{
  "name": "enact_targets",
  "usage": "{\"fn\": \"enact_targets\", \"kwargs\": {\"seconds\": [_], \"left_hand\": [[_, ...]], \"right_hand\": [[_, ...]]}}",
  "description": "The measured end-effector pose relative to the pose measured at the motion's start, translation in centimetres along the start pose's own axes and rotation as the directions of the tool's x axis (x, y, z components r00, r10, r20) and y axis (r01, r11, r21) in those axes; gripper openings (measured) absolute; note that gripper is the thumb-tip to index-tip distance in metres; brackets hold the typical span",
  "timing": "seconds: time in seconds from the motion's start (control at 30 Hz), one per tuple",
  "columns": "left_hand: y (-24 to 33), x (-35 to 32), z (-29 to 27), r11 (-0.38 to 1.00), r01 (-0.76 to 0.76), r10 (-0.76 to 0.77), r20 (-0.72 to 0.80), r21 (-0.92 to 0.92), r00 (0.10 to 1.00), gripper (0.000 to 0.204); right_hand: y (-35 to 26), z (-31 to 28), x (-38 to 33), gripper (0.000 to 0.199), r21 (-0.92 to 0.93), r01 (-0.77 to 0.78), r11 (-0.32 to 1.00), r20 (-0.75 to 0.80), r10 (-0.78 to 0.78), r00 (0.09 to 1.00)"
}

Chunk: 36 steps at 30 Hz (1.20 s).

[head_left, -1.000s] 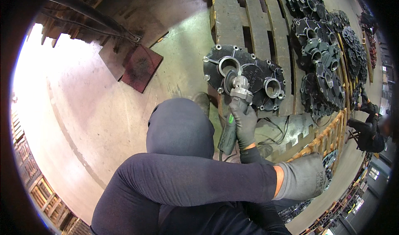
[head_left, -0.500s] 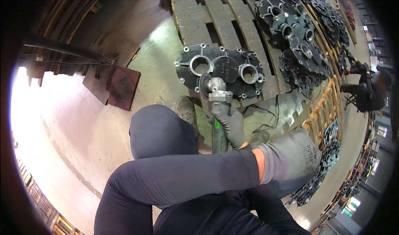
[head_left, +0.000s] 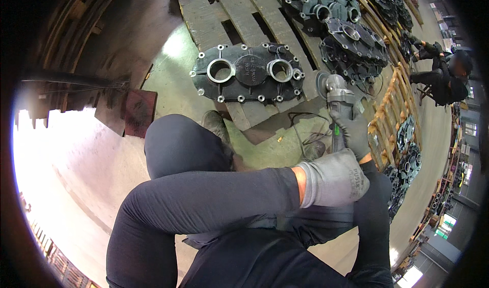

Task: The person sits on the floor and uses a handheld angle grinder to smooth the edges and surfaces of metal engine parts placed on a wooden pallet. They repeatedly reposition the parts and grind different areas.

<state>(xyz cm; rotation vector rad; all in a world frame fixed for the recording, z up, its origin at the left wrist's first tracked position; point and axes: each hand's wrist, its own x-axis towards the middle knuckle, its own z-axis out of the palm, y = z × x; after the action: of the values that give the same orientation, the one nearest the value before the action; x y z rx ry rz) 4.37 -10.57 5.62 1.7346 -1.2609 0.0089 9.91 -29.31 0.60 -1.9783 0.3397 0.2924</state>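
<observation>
My right hand [head_left: 355, 134], in a grey glove, is wrapped round the body of an angle grinder [head_left: 340, 97]. The grinder's disc [head_left: 323, 85] is beside the right end of a black cast metal housing cover [head_left: 249, 79], apart from it. That cover lies flat on a wooden pallet, with two bright machined rings and several bolt holes round its rim. My left arm crosses in front of me. My left hand [head_left: 336, 178], also gloved in grey, is just below the rear of the grinder, back upward; its fingers are hidden.
More black covers [head_left: 351, 33] are stacked at the far right of the pallet [head_left: 216, 20]. A dark cable [head_left: 300, 130] coils on the floor near my shoe. A reddish plate [head_left: 140, 112] stands at left. Another person [head_left: 448, 76] sits at far right.
My right hand has carried the grinder rightward, from over the cover's front edge to beyond its right end. My left hand is nearer the grinder's rear. The whole view has shifted slightly.
</observation>
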Motion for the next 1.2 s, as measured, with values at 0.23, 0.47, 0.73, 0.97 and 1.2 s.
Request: {"fn": "enact_targets", "kwargs": {"seconds": [0.23, 0.47, 0.73, 0.97, 1.2], "left_hand": [[-0.3, 0.6, 2.0, 0.965, 0.202, -0.178, 0.151, -0.166, 0.973, 0.015], [-0.5, 2.2, 5.0, 0.995, 0.073, -0.084, 0.198, 0.063, 0.976, 0.014], [-1.2, 2.7, 7.0, 0.993, 0.113, -0.108, 0.225, -0.01, 0.968, 0.016], [-1.6, 2.5, 6.6, 0.996, 0.063, -0.066, 0.035, 0.069, 0.997, 0.012], [-3.6, 3.2, 19.9, 0.96, 0.105, -0.123, -0.053, -0.26, 0.991, 0.011]], "right_hand": [[6.1, 0.4, 0.7, 0.053, -0.395, -0.033, 0.918, -0.009, 0.032, 0.999], [8.3, 1.2, 1.6, 0.057, -0.589, 0.038, 0.808, 0.03, -0.025, 0.999], [8.0, 2.4, 3.1, 0.065, -0.58, 0.06, 0.813, 0.1, -0.002, 0.995], [7.0, 3.2, 3.3, 0.066, -0.599, -0.002, 0.801, 0.107, 0.083, 0.991], [7.6, 3.5, 2.8, 0.067, -0.623, 0.047, 0.78, 0.134, 0.047, 0.99]]}}
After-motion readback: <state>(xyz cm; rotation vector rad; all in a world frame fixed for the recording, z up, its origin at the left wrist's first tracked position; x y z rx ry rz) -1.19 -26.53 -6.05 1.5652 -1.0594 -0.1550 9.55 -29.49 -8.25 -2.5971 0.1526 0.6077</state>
